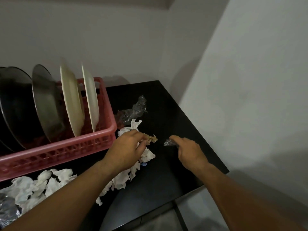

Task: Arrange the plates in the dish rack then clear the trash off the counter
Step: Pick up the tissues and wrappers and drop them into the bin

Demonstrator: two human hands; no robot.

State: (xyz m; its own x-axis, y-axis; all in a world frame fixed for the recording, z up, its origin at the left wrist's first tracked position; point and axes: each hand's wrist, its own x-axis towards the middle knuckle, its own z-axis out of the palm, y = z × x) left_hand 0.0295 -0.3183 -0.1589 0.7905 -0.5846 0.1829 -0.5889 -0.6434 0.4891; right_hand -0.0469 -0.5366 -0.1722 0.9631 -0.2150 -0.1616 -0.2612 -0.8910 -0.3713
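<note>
**Counter corner: four plates racked, a scrap in each hand**

Pink slotted plastic dish rack [70,147] sits at the left of the glossy black counter [175,114]. Four plates stand on edge in it, side by side:
- one dark round plate [15,105] (cut off by the frame edge)
- one grey steel plate [46,104]
- one cream plate [72,100]
- one white plate [90,97], nearest the rack's right end

Left hand [128,149]: fingers curled, thumb and fingertips pinching one crumpled brown paper scrap [153,139] above the tissue.

Right hand [188,152]: forefinger and thumb pinching one small clear plastic scrap [168,142], low over the counter. Cannot tell whether the scrap touches the surface.

Loose trash on the counter:
- One larger crumpled clear plastic wrapper [137,108], just beside the rack's right end.
- Crumpled white tissue clumps [50,182] in a trail from the wrapper, under the left arm, to the front left. The pieces overlap, so the count is unclear.
- One small blue scrap [144,164] touching the tissue.
- One crumpled silver foil wad [7,212] at the bottom-left corner.
</note>
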